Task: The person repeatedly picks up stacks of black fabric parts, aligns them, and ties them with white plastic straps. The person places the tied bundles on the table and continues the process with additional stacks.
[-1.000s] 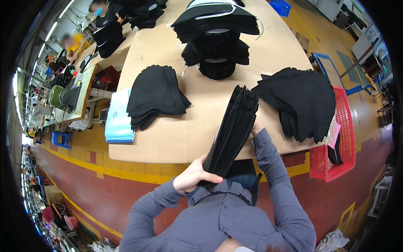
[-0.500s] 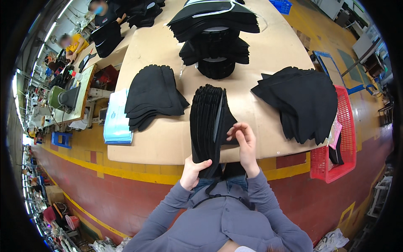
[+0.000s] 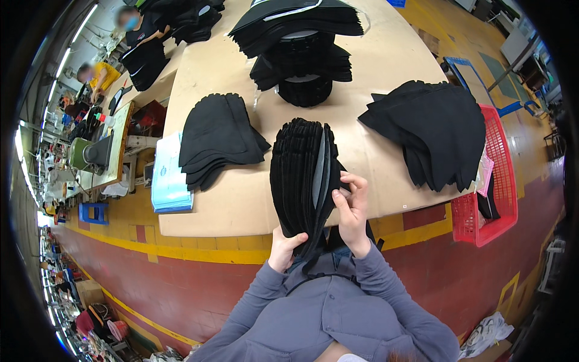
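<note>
A thick stack of black fabric pieces stands on edge at the near side of the table, its layers fanned upright. My left hand grips its lower near end, thumb across the layers. On the stack's right side my right hand pinches the edge of the outermost pieces between thumb and fingers. A grey strip shows in a gap between the layers there. To the left lies a fanned pile of black pieces; to the right lies a larger, overlapping black pile.
Tied bundles of black pieces are heaped at the far middle of the table. A light-blue packet lies under the left pile. A red plastic basket stands off the right edge. Two people work at the far left.
My right hand has closed on the stack's right edge, where its fingers were looser before. The stack leans and its layers bow more, and the whole view has shifted slightly.
</note>
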Demonstrator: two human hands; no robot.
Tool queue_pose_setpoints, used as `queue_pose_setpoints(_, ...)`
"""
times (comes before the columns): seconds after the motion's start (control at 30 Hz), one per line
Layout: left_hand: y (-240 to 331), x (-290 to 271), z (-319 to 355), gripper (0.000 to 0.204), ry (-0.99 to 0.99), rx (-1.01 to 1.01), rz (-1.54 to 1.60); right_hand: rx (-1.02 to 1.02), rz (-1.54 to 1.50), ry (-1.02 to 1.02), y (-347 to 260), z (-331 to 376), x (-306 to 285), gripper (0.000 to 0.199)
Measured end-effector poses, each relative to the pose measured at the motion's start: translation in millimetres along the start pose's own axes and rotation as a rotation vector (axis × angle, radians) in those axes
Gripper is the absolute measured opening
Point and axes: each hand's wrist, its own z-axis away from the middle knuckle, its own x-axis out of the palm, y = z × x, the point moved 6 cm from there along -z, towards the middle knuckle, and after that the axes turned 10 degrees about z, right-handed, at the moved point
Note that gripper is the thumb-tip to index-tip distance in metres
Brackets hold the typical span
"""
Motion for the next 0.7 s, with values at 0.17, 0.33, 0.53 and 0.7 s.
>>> queue_pose_setpoints(0.17,1,0,1,0.054,-0.024,0.062,0.001,-0.025,-0.164,0.016,-5,3,8,0.047)
queue_pose_setpoints(0.33,-4,-2,1,0.058,-0.029,0.051,0.016,-0.094,-0.132,0.16,0,7,1,0.038)
queue_pose_setpoints(0.53,-5,-2,7,0.061,-0.006,0.054,0.002,0.022,0.289,0.071,-26,2,-7,0.014)
queue_pose_setpoints(0.7,-12,-8,9,0.064,0.002,0.046,-0.016,-0.12,0.518,0.251,-35,8,-11,0.027)
